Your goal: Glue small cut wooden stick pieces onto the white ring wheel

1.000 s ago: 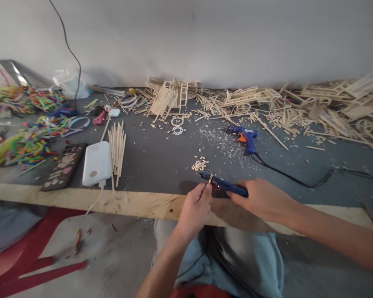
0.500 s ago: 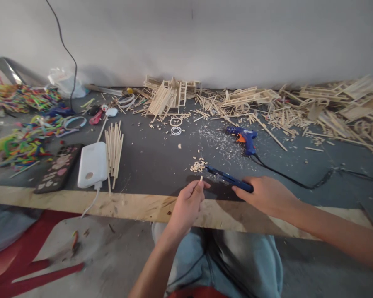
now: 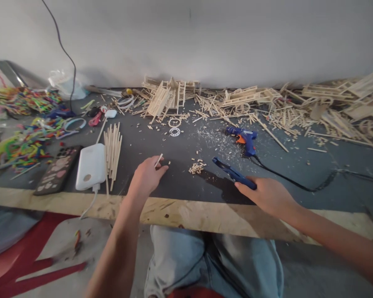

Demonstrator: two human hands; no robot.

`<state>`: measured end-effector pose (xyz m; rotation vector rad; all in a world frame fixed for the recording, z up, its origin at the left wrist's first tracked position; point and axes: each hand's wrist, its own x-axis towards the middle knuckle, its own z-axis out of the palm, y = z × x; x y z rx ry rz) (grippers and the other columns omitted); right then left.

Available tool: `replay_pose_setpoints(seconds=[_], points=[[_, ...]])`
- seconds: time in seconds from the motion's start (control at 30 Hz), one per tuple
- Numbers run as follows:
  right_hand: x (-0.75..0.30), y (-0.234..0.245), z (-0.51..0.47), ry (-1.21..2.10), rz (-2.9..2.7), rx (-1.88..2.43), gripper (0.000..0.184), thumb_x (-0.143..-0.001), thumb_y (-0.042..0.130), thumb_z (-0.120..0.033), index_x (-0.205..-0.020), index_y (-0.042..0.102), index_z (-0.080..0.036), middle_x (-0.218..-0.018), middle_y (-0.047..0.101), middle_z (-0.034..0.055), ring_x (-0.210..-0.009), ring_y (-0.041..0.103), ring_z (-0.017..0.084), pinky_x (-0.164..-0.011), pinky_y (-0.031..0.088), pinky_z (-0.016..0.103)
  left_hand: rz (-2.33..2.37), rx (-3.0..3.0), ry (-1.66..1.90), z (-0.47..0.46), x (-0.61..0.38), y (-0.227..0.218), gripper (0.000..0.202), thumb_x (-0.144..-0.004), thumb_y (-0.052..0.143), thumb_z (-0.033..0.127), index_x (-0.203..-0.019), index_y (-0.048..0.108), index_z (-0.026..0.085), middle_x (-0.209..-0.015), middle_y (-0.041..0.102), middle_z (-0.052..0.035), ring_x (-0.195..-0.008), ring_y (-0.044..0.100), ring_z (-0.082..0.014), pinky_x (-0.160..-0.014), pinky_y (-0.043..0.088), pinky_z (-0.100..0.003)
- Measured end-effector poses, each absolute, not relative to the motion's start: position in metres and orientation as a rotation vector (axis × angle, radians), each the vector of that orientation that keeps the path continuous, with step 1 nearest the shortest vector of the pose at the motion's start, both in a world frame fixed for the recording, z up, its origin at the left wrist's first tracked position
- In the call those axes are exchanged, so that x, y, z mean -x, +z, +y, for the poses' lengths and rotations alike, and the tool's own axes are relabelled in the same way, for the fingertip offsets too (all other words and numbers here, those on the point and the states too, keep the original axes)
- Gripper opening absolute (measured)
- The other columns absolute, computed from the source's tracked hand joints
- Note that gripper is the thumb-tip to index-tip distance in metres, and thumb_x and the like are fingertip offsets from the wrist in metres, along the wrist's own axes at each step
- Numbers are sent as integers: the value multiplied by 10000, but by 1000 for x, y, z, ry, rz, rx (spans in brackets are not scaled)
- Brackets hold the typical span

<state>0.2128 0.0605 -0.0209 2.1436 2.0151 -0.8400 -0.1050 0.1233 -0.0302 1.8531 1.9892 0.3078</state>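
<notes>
My left hand (image 3: 146, 176) is over the dark tabletop, left of the middle, with a short wooden stick (image 3: 158, 160) at its thumb and forefinger. A tiny cut piece (image 3: 169, 162) lies just beyond the thumb tip. My right hand (image 3: 269, 192) is wrapped round a blue-handled hand tool, which looks like cutting pliers (image 3: 233, 173); its head points up and left. Between the hands lies a small heap of short wooden pieces (image 3: 197, 167). A bundle of longer wooden sticks (image 3: 112, 151) rests left of my left hand.
Behind my right hand lies a blue glue gun (image 3: 244, 138) with a black cord. Stick structures (image 3: 163, 99) and scraps line the wall. A white power bank (image 3: 91, 167), a patterned phone (image 3: 57, 171) and colourful strips (image 3: 21, 142) are at left. A wooden edge (image 3: 180, 211) runs along the front.
My left hand has moved left, away from the cutting tool and the heap, with the stick in it. My right hand and the tool have shifted slightly right.
</notes>
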Motion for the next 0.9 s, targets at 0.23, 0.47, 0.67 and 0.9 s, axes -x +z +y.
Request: replay_pose_setpoints(seconds=[0.23, 0.47, 0.67, 0.9], points=[[-214, -23, 60, -756, 2077, -2147, 477, -877, 369, -582, -777, 671, -227, -662, 683, 70, -669, 635, 239, -555, 350, 296, 1876, -2015, 269, 128, 71, -32, 233, -871, 475, 282, -905, 690, 198, -991, 689, -89, -903, 625, -229, -737, 421, -304], [-215, -23, 59, -780, 2111, -2188, 457, -872, 391, -574, -732, 661, -233, -653, 679, 56, -636, 617, 222, -527, 327, 283, 1694, -2039, 241, 142, 45, -28, 199, -838, 504, 290, -874, 686, 220, -867, 699, -61, -768, 601, -198, -649, 378, -288], [-217, -25, 58, -753, 2173, -2200, 487, -878, 382, -582, -712, 655, -216, -666, 687, 68, -635, 625, 219, -528, 326, 284, 1858, -1957, 288, 166, 35, -21, 159, -792, 513, 259, -820, 663, 217, -684, 639, -49, -590, 524, -166, -563, 315, -278], [-218, -25, 59, -754, 2174, -2202, 472, -882, 384, -574, -707, 646, -222, -716, 705, 71, -693, 645, 235, -554, 329, 287, 1619, -1975, 42, 178, 35, -12, 178, -749, 547, 317, -731, 687, 209, -572, 610, -37, -503, 507, -160, -525, 318, -280]])
